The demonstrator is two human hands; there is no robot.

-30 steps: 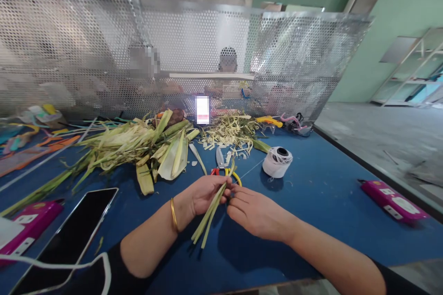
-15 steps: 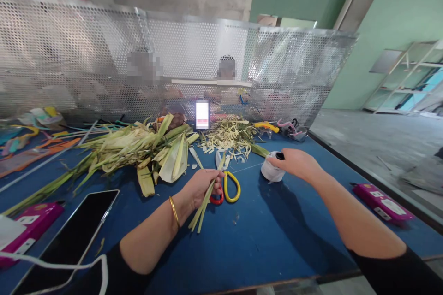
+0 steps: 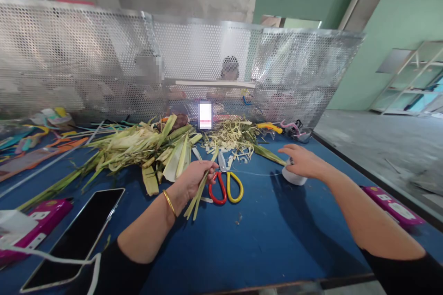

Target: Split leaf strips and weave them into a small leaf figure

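My left hand (image 3: 199,176) is closed around a small bundle of pale green husk strips (image 3: 198,198), whose ends hang down toward me. A thin thread (image 3: 258,174) runs from near that hand to a white spool of thread (image 3: 295,177) on the table. My right hand (image 3: 304,160) is over the top of the spool, with fingers stretched out to the left; whether its underside touches the spool is hidden. Scissors (image 3: 235,188) with one red and one yellow handle lie open just right of my left hand, blades pointing away.
A heap of green husks (image 3: 138,147) and a pile of cut scraps (image 3: 231,136) lie behind. Left are a phone (image 3: 74,235), a magenta case (image 3: 38,221) and a white cable; another magenta case (image 3: 391,205) is right. A perforated metal screen (image 3: 204,50) stands behind the table.
The spool has moved to the right with my right hand, and the fingers have straightened from their grip on it. More thread shows; my left hand has shifted slightly left of the scissors.
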